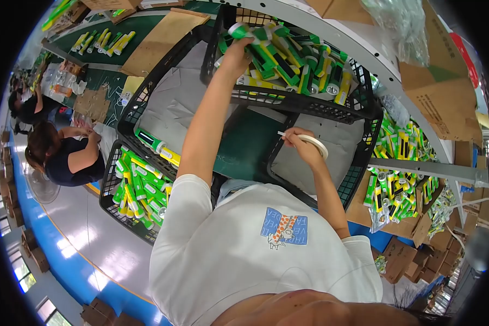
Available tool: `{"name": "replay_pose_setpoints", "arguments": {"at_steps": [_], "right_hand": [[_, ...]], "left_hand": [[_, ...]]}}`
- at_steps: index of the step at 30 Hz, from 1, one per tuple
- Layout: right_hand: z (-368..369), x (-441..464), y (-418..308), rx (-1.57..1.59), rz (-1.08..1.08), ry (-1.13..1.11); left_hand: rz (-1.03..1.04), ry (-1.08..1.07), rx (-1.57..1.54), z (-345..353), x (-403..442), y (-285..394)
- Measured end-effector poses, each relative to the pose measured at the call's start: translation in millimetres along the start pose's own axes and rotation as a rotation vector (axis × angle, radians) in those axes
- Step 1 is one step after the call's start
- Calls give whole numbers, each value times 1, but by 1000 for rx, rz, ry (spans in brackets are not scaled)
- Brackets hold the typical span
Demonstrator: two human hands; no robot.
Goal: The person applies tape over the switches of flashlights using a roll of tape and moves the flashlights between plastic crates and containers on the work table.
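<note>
Left hand (237, 57): 1 flashlight (239, 31) | right hand (301, 140): 1 tape roll (319, 145) (white)

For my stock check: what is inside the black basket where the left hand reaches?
Piled green and yellow flashlights, several with dark panels, are inside the black basket. They cover its bottom, so anything beneath cannot be seen. The left hand hides a little too.
</note>
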State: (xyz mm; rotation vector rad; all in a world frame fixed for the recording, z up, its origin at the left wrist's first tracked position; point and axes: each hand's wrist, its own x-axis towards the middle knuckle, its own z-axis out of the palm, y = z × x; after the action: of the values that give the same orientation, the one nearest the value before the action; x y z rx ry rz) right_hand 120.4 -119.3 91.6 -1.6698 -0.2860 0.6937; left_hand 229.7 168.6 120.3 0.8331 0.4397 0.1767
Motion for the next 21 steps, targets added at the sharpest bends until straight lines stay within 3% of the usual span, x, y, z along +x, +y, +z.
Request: {"name": "replay_pose_setpoints", "arguments": {"at_steps": [2,3,4,6,7,9,11,13,17,19,21], "right_hand": [[-9,-10,7,-194,-5,144],[-8,-12,18,-197,-234,333],[-11,-20,21,-284,-214,468],[-10,-37,21,-411,-266,674],[-8,-46,23,-465,-220,693],[-2,-57,36,-529,-194,605],[12,-62,45,-502,-102,527],[25,-57,51,-415,-91,455],[47,-46,28,-368,-92,279],[55,-43,24,-385,-135,249],[59,-42,23,-395,-126,201]], "left_hand": [[297,105,267,-3,-29,-6],[435,171,412,-23,-34,-17],[658,312,527,-40,-56,-22],[711,283,337,-86,-105,-24],[701,369,417,-116,-124,-28],[499,582,928,-175,-161,-28],[49,795,1779,-234,-173,-44],[-298,923,1664,-275,-174,-65],[-258,975,1807,-313,-172,-109],[-504,822,1809,-282,-188,-105],[-523,878,1708,-275,-194,-111]]}}
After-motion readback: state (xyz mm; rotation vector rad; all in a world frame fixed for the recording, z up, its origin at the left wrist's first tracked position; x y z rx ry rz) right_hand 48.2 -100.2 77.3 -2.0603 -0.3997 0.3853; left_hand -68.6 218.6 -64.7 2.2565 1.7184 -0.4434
